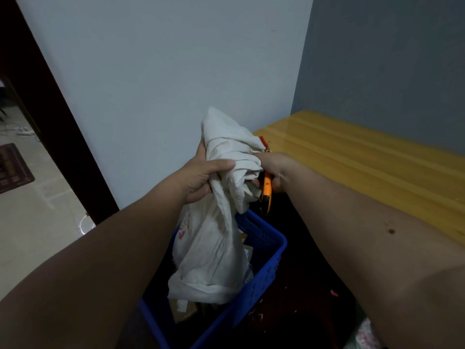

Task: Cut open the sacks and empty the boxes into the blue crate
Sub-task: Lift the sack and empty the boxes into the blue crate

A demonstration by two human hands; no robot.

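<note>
While both arms are reaching forward, the left hand (198, 177) is gripping a white sack (216, 248) by its bunched upper part, thumb lying across the gathered cloth and fingers curling behind it. The right hand (275, 170) is closing round an orange cutter (266, 195) and is pressing against the same bunch from the other side; how its fingertips are lying cannot be told, as the cloth is hiding them. The sack is hanging limp and creased, its top standing in a peak above the hands and its lower end drooping into the blue crate (261, 270). A faded red print is showing on the sack's left side, too blurred to read. The crate is perforated plastic, standing on a dark floor (309, 285) directly below the hands; brown cardboard (182, 312) is showing inside it, partly hidden by the sack. Small red scraps (334, 293) are lying on the floor to the right of the crate. A glossy yellow table (364, 162) is standing at the right, against a grey-blue wall (390, 71). A pale wall (163, 71) is filling the centre. A dark door frame (63, 127) at the left is opening onto a light tiled floor (32, 217) bearing a dark mat (12, 167).
</note>
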